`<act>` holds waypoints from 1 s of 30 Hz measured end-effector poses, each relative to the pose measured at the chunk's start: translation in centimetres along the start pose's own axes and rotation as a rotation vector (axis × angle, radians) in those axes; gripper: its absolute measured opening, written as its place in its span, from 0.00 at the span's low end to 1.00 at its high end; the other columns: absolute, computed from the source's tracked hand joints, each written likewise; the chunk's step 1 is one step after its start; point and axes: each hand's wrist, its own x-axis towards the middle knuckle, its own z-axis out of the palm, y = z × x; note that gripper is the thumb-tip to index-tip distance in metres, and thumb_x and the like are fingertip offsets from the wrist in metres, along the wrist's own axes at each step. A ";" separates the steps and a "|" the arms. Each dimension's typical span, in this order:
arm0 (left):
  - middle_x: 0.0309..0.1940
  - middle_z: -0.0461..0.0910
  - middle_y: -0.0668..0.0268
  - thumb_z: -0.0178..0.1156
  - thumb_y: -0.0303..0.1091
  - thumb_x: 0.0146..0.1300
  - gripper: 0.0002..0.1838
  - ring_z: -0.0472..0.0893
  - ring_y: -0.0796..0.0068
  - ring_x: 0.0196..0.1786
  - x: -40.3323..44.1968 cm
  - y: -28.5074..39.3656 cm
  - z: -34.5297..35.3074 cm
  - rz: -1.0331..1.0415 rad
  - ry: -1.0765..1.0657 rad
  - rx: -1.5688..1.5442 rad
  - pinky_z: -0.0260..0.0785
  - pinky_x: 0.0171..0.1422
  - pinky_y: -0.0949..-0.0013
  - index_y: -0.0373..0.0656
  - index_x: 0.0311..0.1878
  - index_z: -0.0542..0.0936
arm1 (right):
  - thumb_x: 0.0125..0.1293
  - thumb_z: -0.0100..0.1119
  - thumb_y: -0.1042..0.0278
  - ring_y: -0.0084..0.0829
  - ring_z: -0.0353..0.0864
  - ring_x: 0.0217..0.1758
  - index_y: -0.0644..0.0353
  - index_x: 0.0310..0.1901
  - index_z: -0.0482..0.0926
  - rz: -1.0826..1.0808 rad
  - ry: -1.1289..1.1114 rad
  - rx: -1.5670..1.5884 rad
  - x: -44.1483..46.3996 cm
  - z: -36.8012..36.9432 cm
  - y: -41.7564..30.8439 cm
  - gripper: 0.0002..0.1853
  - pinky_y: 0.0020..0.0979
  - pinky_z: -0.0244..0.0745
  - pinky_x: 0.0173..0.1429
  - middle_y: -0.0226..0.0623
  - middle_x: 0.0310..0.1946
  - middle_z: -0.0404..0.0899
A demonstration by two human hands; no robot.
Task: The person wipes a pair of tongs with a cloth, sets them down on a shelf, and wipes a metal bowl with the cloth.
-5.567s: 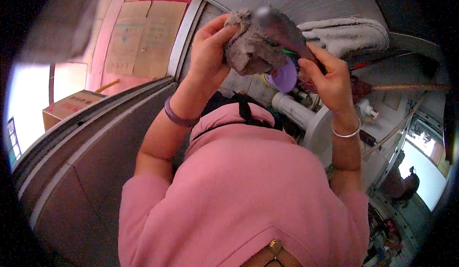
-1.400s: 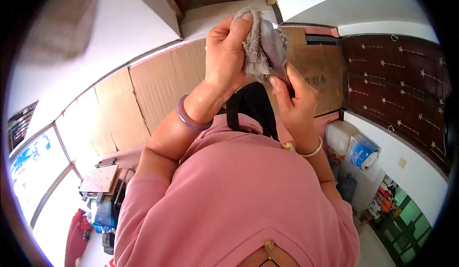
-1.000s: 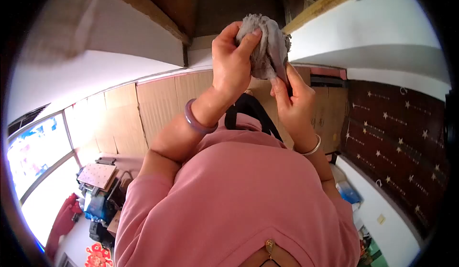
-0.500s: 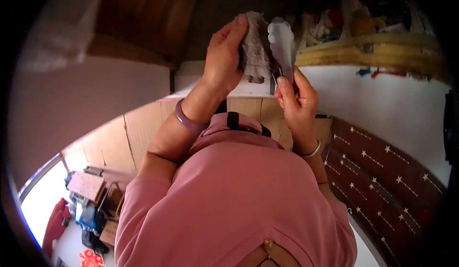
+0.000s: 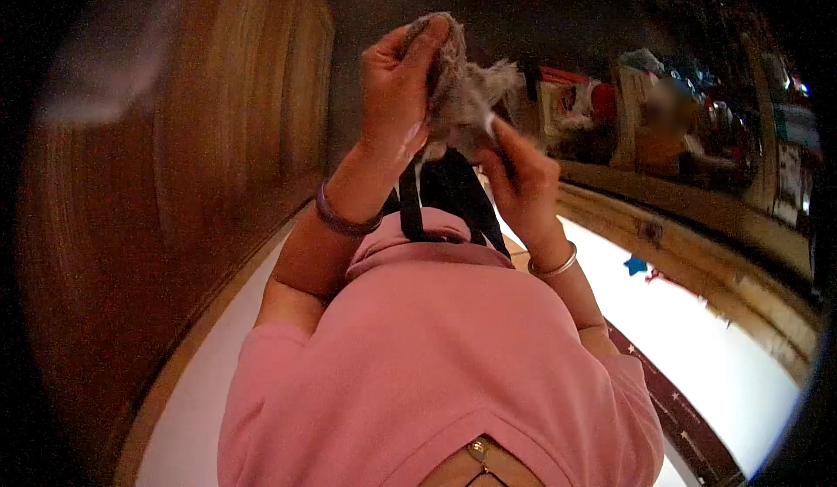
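Note:
My left hand is closed on a rumpled grey cloth, pinching its upper edge between thumb and fingers. From the right, my right hand grips the metal tongs, whose scalloped end is now covered by the cloth. Only a pale, blurred strip of the tongs shows between the cloth and my right fingers. Both hands are raised in front of my waist, close together, with the cloth between them.
A tall wooden panel stands along the left. At the right, shelves hold containers and small items, including a red round thing. Below them runs a worn wooden edge. Black straps hang at my waist.
My left hand has brought the cloth over the tongs, whose scalloped end showed bare before. The right hand has moved slightly left and lower. The view has swung towards the wooden panel and shelves.

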 end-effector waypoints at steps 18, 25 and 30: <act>0.30 0.80 0.69 0.59 0.24 0.57 0.05 0.77 0.82 0.31 35.5 -2.0 10.0 0.054 0.078 0.233 0.69 0.37 0.78 0.37 0.37 0.79 | 0.60 0.57 0.71 0.21 0.77 0.26 0.67 0.49 0.73 0.214 0.156 0.309 31.5 -4.1 18.4 0.16 0.24 0.72 0.31 0.40 0.27 0.80; 0.29 0.80 0.69 0.59 0.26 0.58 0.05 0.76 0.82 0.30 46.1 -4.1 14.4 -0.002 -0.074 0.251 0.70 0.35 0.79 0.37 0.37 0.79 | 0.60 0.57 0.73 0.15 0.71 0.28 0.71 0.51 0.72 0.354 0.263 0.409 39.5 -8.3 23.4 0.18 0.19 0.69 0.31 0.29 0.28 0.77; 0.26 0.78 0.71 0.59 0.30 0.59 0.06 0.76 0.84 0.28 56.9 -5.2 14.8 -0.088 -0.141 0.226 0.69 0.33 0.78 0.37 0.35 0.79 | 0.59 0.58 0.75 0.16 0.73 0.29 0.71 0.50 0.73 0.364 0.346 0.218 46.9 -7.0 27.5 0.17 0.21 0.71 0.32 0.33 0.28 0.79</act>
